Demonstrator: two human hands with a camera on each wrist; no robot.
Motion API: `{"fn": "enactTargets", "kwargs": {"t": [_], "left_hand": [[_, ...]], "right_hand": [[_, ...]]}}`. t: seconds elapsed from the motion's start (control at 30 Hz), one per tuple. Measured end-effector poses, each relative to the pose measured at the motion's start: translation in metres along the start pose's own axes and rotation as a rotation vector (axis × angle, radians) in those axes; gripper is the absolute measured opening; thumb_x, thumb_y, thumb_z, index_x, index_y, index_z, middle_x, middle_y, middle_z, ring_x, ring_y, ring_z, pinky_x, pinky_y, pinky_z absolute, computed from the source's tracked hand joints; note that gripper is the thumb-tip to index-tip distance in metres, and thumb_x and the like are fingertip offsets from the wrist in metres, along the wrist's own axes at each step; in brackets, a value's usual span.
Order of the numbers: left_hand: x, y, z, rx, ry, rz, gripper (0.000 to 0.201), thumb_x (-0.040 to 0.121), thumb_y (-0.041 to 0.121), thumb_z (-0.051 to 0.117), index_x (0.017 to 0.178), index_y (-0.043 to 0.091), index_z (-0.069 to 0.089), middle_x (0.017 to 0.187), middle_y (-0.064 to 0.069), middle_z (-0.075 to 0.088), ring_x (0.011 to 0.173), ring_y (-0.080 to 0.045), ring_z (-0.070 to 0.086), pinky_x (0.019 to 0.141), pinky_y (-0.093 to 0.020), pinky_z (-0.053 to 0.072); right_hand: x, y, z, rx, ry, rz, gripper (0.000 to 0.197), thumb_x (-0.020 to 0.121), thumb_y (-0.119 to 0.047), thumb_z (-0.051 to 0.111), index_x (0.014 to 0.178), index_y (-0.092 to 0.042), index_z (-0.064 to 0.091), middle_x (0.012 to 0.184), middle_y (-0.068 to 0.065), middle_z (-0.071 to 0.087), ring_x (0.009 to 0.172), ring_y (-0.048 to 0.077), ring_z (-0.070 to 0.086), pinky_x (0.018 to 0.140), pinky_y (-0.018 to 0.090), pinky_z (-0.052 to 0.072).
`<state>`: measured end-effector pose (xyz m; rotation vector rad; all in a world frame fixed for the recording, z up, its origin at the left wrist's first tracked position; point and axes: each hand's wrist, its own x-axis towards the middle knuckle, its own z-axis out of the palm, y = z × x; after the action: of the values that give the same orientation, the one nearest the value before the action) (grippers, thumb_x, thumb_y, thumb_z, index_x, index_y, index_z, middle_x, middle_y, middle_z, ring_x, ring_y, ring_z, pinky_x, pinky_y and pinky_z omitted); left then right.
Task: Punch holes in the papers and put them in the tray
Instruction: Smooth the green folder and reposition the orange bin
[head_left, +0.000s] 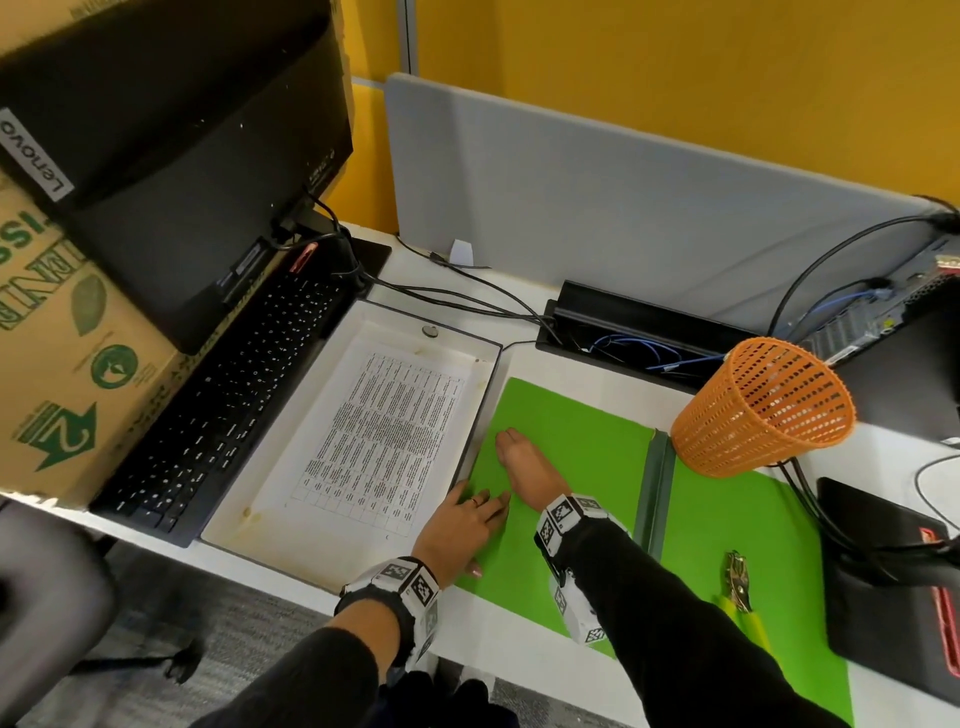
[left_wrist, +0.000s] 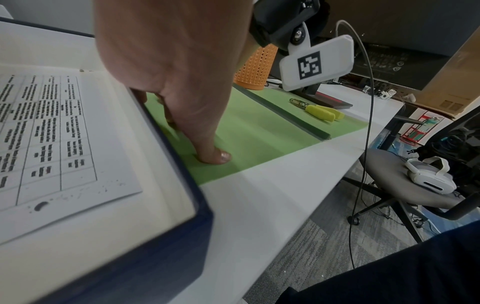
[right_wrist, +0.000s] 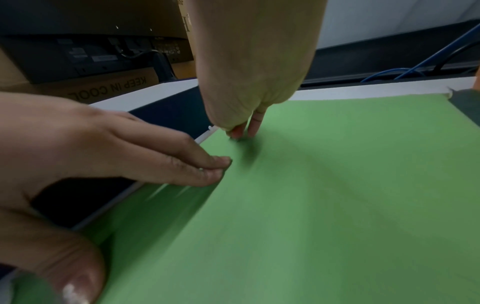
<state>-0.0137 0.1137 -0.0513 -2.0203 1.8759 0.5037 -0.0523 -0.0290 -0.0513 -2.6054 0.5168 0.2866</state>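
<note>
White bench (head_left: 519, 644): 1 tray (head_left: 228, 525) w/ 1 printed sheet (head_left: 384, 431), 1 green folder (head_left: 582, 431) beside it, 1 punch (head_left: 737, 577) on its right half. Left grip (head_left: 462, 525) spread flat on the folder's left edge; right grip (head_left: 524, 462) fingertips pressed down there. Left wrist view alone shows a headset (left_wrist: 428, 176) on a chair (left_wrist: 405, 179).

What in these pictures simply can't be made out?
- Text on the paper in the tray: too small in the head view, blurred in the left wrist view.
- Right hand fingertips: hidden by the hand in the head view, so what they pinch at the folder edge is unclear.
- Whether the paper has holes: too small to tell.
- Punch: lower handles hidden by the right sleeve, head view.
</note>
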Motion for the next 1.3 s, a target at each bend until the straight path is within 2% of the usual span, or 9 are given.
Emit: {"fn": "enactTargets", "kwargs": {"t": [0.13,0.27,0.37,0.47,0.57,0.73,0.9,1.1,1.3], "left_hand": [[0.001,-0.001,-0.005,0.003,-0.013,0.006,0.093,0.079,0.036,0.070,0.149,0.008,0.016,0.159,-0.007,0.015,0.142,-0.028,0.026,0.118,-0.050,0.007],[0.006,-0.002,-0.012,0.018,-0.034,0.025,0.092,0.075,0.039,0.074,0.147,0.009,0.025,0.153,-0.008,0.025,0.135,-0.029,0.036,0.118,-0.052,0.009],[0.018,-0.002,-0.030,0.077,-0.055,0.061,0.082,0.078,0.037,0.070,0.144,0.006,0.032,0.149,-0.011,0.030,0.134,-0.030,0.035,0.118,-0.053,0.008],[0.036,0.006,-0.053,0.129,-0.060,0.082,0.074,0.083,0.031,0.068,0.143,0.005,0.033,0.149,-0.013,0.031,0.136,-0.031,0.034,0.118,-0.051,0.012],[0.053,0.019,-0.070,0.147,-0.064,0.099,0.072,0.085,0.028,0.066,0.144,0.006,0.031,0.152,-0.010,0.029,0.137,-0.030,0.034,0.118,-0.049,0.013],[0.077,0.044,-0.084,0.204,-0.087,0.162,0.074,0.088,0.029,0.062,0.149,0.010,0.024,0.158,-0.007,0.015,0.141,-0.031,0.027,0.117,-0.051,0.013],[0.090,0.054,-0.075,0.219,-0.122,0.166,0.080,0.084,0.033,0.066,0.148,0.011,0.023,0.158,-0.009,0.014,0.137,-0.031,0.035,0.116,-0.052,0.019],[0.093,0.053,-0.076,0.195,-0.131,0.175,0.083,0.083,0.033,0.067,0.148,0.010,0.020,0.159,-0.009,0.012,0.136,-0.031,0.037,0.116,-0.051,0.021],[0.090,0.052,-0.075,0.183,-0.125,0.180,0.086,0.083,0.033,0.067,0.149,0.010,0.016,0.160,-0.010,0.008,0.136,-0.031,0.037,0.116,-0.051,0.021]], "right_hand": [[0.001,0.003,-0.011,0.013,0.018,0.021,0.036,0.078,0.024,0.038,0.102,0.001,0.052,0.105,0.024,0.056,0.075,0.018,0.038,0.063,0.028,0.030],[0.000,0.008,-0.035,0.016,0.066,0.050,0.038,0.079,0.024,0.037,0.107,0.002,0.051,0.104,0.023,0.056,0.075,0.017,0.038,0.053,0.025,0.026],[-0.005,0.020,-0.071,0.007,0.122,0.140,0.032,0.083,0.018,0.038,0.109,0.003,0.050,0.091,0.015,0.048,0.077,0.018,0.039,0.065,0.027,0.032],[-0.022,0.039,-0.120,0.007,0.249,0.173,0.025,0.088,0.011,0.038,0.093,-0.013,0.042,0.079,0.009,0.039,0.077,0.021,0.037,0.070,0.033,0.031],[-0.048,0.061,-0.164,0.045,0.382,0.241,0.021,0.091,0.004,0.037,0.087,-0.016,0.036,0.082,0.008,0.037,0.078,0.019,0.035,0.072,0.035,0.032],[-0.105,0.122,-0.200,0.117,0.666,0.462,0.022,0.083,-0.010,0.047,0.063,-0.019,0.043,0.063,0.008,0.050,0.059,0.014,0.044,0.058,0.042,0.048],[-0.139,0.152,-0.222,0.196,0.689,0.573,0.014,0.073,0.007,0.055,0.068,-0.005,0.061,0.071,0.015,0.065,0.066,0.026,0.060,0.070,0.042,0.056],[-0.146,0.162,-0.222,0.182,0.648,0.624,0.027,0.068,0.008,0.065,0.062,-0.017,0.057,0.072,0.013,0.066,0.069,0.026,0.063,0.072,0.037,0.057],[-0.145,0.162,-0.222,0.201,0.648,0.639,0.028,0.072,0.010,0.068,0.061,-0.014,0.055,0.069,0.010,0.061,0.065,0.021,0.061,0.072,0.032,0.055]]}}
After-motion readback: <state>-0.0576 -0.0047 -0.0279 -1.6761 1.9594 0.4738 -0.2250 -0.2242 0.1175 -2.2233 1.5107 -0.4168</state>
